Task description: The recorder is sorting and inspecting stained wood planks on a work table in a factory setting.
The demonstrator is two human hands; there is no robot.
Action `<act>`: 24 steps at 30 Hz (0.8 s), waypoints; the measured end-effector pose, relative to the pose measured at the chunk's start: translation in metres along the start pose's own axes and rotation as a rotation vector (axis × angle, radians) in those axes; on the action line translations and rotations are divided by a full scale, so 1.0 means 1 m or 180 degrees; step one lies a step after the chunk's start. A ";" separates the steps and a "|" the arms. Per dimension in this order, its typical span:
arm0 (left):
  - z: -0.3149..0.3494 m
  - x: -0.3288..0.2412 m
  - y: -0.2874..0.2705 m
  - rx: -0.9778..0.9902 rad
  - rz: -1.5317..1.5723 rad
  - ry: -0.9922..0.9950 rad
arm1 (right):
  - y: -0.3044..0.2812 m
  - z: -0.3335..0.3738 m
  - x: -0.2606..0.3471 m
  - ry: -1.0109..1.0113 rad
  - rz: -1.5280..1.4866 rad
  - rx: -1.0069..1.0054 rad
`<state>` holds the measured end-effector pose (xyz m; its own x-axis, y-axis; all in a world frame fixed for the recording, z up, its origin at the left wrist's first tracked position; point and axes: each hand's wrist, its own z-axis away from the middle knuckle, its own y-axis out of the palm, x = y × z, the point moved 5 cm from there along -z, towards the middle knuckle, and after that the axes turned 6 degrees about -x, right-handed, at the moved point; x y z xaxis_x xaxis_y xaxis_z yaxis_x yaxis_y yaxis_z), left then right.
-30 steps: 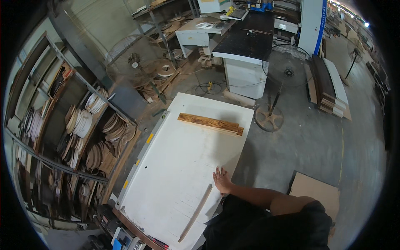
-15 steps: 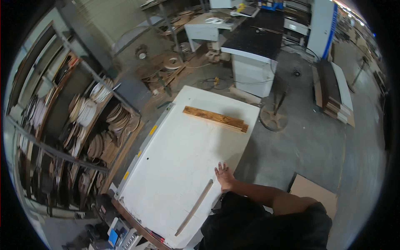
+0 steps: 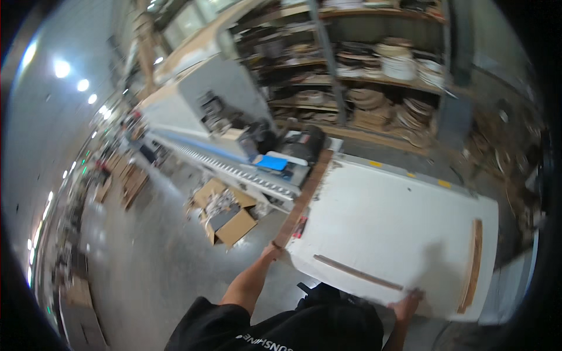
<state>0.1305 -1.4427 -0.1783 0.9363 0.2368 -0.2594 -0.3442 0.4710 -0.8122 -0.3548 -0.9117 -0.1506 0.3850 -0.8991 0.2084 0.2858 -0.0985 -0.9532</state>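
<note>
Head view: hands (image 3: 271,250) (image 3: 408,302) seemingly on white panel (image 3: 398,225).

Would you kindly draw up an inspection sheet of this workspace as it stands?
Surface: large white rectangular panel lying flat, brown edge along its left side.
Job's things: thin brown wooden strip lying on the panel near the person; wider brown wooden board lying near the panel's right end.
Clutter: open cardboard box of scraps on the grey floor.
Grippers: left hand at the panel's left corner; right hand on its near edge; grip blurred.
Cables: nothing seen.
Surroundings: long grey machine with roller conveyor; metal shelving holding coiled rolls.
</note>
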 end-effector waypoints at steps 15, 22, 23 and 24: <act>0.035 0.000 -0.029 -0.0222 0.0570 0.0182 | 0.023 -0.020 -0.004 0.0354 0.0588 0.0164; 0.035 0.001 -0.030 -0.0191 0.0519 0.0101 | 0.023 -0.021 -0.001 0.0406 0.0553 0.0307; 0.035 0.001 -0.029 -0.0275 0.0526 0.0150 | 0.024 -0.023 -0.003 0.0343 0.0583 0.0286; 0.035 0.001 -0.030 -0.0353 0.0533 0.0192 | 0.027 -0.024 -0.006 0.0279 0.0621 0.0269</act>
<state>0.1393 -1.4264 -0.1360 0.8703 0.2511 -0.4237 -0.4886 0.3321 -0.8068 -0.3703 -0.9187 -0.1829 0.3636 -0.9315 -0.0016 0.2872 0.1137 -0.9511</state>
